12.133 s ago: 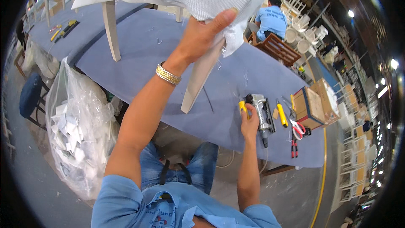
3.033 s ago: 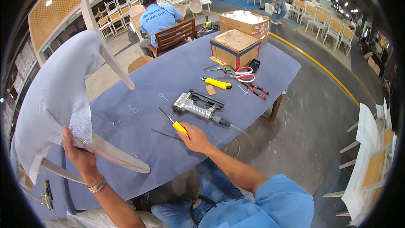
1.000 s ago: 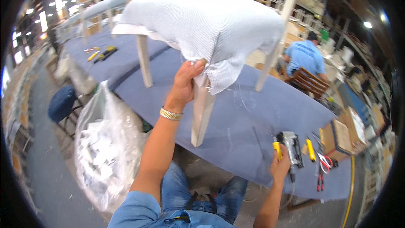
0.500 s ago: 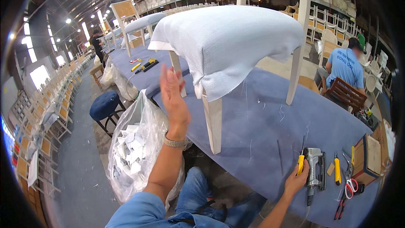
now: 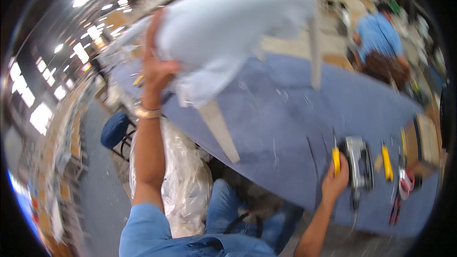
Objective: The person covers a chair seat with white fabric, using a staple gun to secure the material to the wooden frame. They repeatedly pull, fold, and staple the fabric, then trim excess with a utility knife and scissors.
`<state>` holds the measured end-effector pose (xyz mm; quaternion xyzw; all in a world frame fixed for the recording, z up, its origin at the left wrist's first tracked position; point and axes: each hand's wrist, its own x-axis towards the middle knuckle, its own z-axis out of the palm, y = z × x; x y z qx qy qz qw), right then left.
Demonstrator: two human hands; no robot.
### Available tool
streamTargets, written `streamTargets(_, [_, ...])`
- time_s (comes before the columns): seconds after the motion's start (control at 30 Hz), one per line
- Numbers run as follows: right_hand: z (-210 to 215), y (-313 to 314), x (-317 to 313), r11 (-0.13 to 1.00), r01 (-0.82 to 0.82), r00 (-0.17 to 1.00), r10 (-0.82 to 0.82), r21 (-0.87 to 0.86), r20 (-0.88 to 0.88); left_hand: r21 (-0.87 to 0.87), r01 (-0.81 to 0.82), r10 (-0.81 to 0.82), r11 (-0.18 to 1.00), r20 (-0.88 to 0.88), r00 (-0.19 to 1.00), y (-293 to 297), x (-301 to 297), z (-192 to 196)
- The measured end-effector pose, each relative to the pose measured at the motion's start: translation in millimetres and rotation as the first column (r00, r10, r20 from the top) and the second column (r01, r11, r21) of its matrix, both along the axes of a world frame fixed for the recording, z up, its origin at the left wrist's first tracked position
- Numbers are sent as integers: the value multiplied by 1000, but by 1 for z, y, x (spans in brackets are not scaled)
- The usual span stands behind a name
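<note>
A chair with a pale blue upholstered seat point(image 5: 233, 24) and whitish wooden legs stands on the blue-grey covered table point(image 5: 276, 114). My left hand point(image 5: 159, 62) is at the seat's left side, fingers stretched upward along its edge and thumb out over the fabric; motion smears the fingertips. Loose fabric hangs at the near corner, above a front leg point(image 5: 219, 128). At the right, my right hand point(image 5: 336, 181) is closed round a tool with a yellow handle point(image 5: 336, 162) and a thin pointed shaft, screwdriver or awl I cannot tell. Right beside it lies a silver staple gun point(image 5: 359, 164).
Farther right lie a yellow utility knife point(image 5: 386, 162), red-handled scissors point(image 5: 405, 183), red-handled pliers point(image 5: 395, 209) and a box point(image 5: 421, 143). A clear plastic bag point(image 5: 183, 181) and a blue stool point(image 5: 114, 128) stand left of the table. A person in blue point(image 5: 378, 38) sits beyond it.
My left hand has moved left and up, from in front of the seat's near corner to its left side. My right hand still holds the yellow-handled tool. The whole view has shifted and blurred.
</note>
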<state>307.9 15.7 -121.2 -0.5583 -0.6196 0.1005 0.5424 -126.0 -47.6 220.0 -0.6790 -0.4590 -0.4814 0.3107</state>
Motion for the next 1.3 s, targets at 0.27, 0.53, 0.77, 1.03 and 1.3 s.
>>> streamTargets(0.27, [5,-7,2,995,49,997,-54,89,55,-84,-113,137,990,378,916,-22,24,-67])
streamTargets(0.53, [47,16,131,951,243,967,-223,-190,123,97,364,-230,926,911,343,-13,89,-115])
streamTargets(0.77, [15,107,194,807,444,795,-154,-389,587,269,710,-361,651,932,-23,-18,28,-107])
streamTargets(1.03, [123,88,132,881,-178,980,200,-439,4,141,697,-390,703,896,212,-20,37,-97])
streamTargets(1.3, [295,-42,-89,656,-684,653,746,320,-134,57,837,-461,545,854,242,-24,24,-111])
